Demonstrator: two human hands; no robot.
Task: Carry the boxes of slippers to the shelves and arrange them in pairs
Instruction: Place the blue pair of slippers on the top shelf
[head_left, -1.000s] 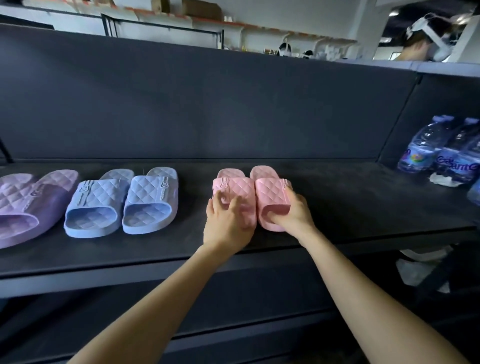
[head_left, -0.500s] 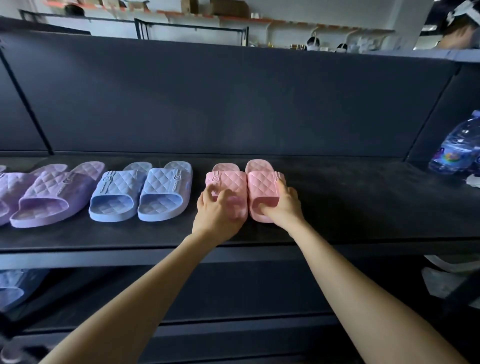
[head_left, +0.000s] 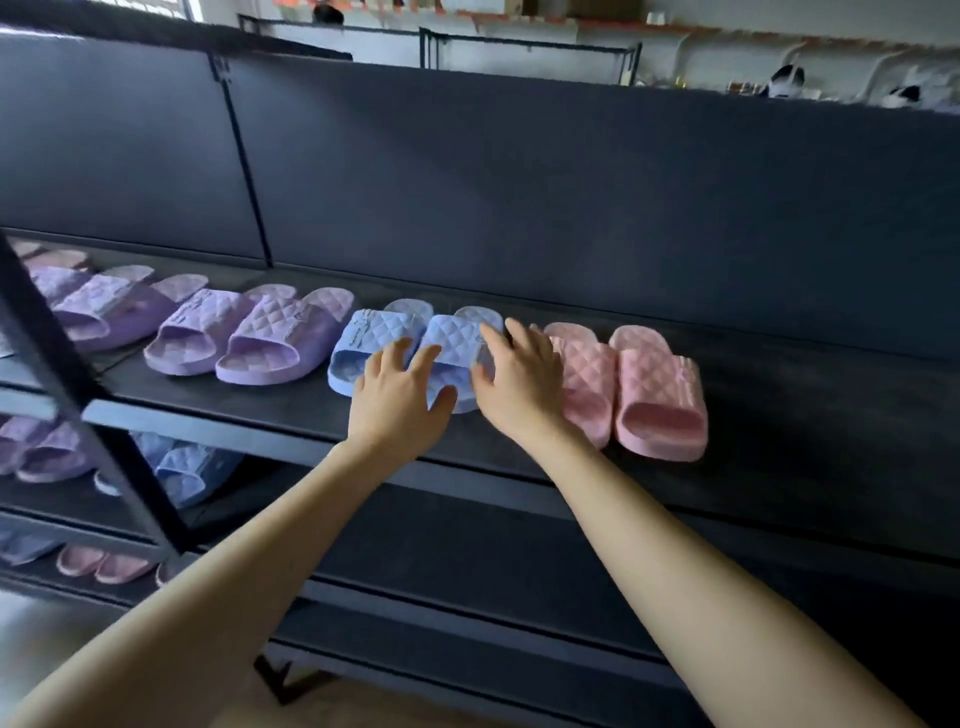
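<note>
No lettering is legible; embossed marks on the blue slippers (head_left: 379, 335) are too blurred to read.

A shop or stockroom; dark shelves (head_left: 779, 499) of paired slippers (head_left: 270, 338)

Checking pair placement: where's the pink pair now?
Head view, right of centre on the shelf: pink pair lies side by side, just right of the blue pair and the right hand.

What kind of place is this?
Probably a shop or stockroom: dark tiered metal shelves carry lilac quilted slippers, blue quilted slippers and pink quilted slippers in pairs, with more pairs on lower tiers.
</note>
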